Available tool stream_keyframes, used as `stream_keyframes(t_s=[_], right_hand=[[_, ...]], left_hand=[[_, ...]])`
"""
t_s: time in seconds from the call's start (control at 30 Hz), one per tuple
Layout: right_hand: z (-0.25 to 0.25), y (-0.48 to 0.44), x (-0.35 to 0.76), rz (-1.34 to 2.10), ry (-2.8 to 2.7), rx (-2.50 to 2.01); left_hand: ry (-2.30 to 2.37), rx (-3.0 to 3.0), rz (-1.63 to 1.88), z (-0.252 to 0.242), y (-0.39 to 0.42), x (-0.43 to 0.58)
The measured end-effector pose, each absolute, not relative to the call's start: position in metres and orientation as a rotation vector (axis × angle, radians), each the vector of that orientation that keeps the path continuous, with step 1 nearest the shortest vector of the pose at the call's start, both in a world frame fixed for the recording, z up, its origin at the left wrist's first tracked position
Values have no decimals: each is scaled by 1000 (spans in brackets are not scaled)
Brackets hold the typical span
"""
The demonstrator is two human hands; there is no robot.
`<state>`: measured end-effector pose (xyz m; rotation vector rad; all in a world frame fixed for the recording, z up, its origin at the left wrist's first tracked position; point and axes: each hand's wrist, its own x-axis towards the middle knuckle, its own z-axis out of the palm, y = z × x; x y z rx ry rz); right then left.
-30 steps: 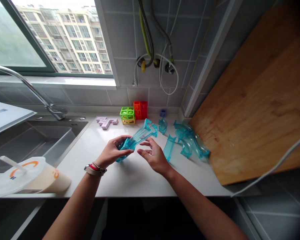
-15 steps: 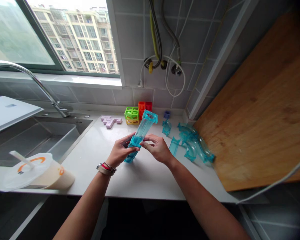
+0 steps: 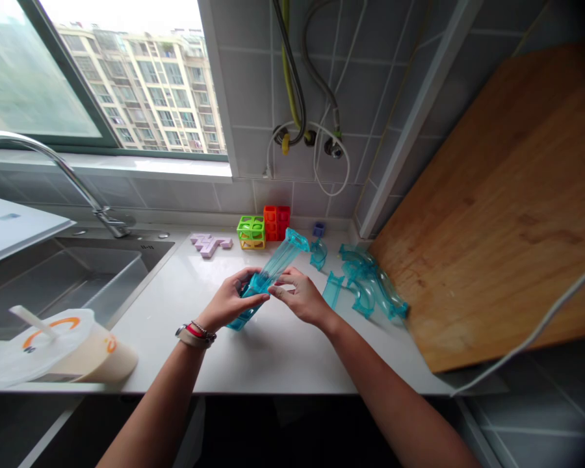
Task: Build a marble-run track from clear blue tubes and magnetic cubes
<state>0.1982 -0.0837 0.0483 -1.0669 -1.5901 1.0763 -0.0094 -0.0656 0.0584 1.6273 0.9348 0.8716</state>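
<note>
Both hands hold a long clear teal plastic track piece (image 3: 279,261) tilted above the white counter (image 3: 273,351). My left hand (image 3: 230,300), with bracelets at the wrist, grips its lower end. My right hand (image 3: 298,296) pinches the piece near its middle from the right. The upper end points toward the back wall. More teal track pieces (image 3: 370,286) lie in a loose heap just right of my hands.
Green, yellow and red cube frames (image 3: 262,227) and pale purple blocks (image 3: 209,243) sit by the back wall. A sink (image 3: 58,276) with a tap is at left, a lidded cup with a straw (image 3: 58,348) at the front left. A wooden board (image 3: 497,214) leans at right.
My right hand went from open beside the track piece to gripping it. The piece swung up steeply, then tilted back down a little.
</note>
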Motion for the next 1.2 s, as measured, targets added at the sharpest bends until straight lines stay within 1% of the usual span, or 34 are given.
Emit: stream_keyframes(t_s=[0.07, 0.27, 0.4, 0.6, 0.73, 0.83, 1.03, 1.1, 1.2], right_hand=[[46, -90, 198, 1121, -1516, -1031], [56, -112, 209, 1335, -1115, -741], [51, -123, 212, 1396, -1072, -740], [23, -129, 209, 1527, -927, -693], [10, -131, 214, 1650, -800, -700], [3, -135, 217, 1662, -687, -786], [-9, -149, 216, 1506, -864, -1067], [-4, -157, 221, 1468, -1004, -1146], [16, -159, 241, 1460, -1200, -1172]], left_hand=[[950, 1699, 807, 64, -70, -14], [1046, 1972, 665, 70, -83, -31], [1081, 2105, 563, 72, -89, -34], [1058, 2315, 433, 77, -85, -18], [1120, 2360, 343, 70, -76, -12], [1196, 2408, 283, 58, -70, -14], [1216, 2488, 164, 38, -60, -18], [1204, 2529, 141, 35, -57, -18], [1213, 2573, 99, 34, -54, -20]])
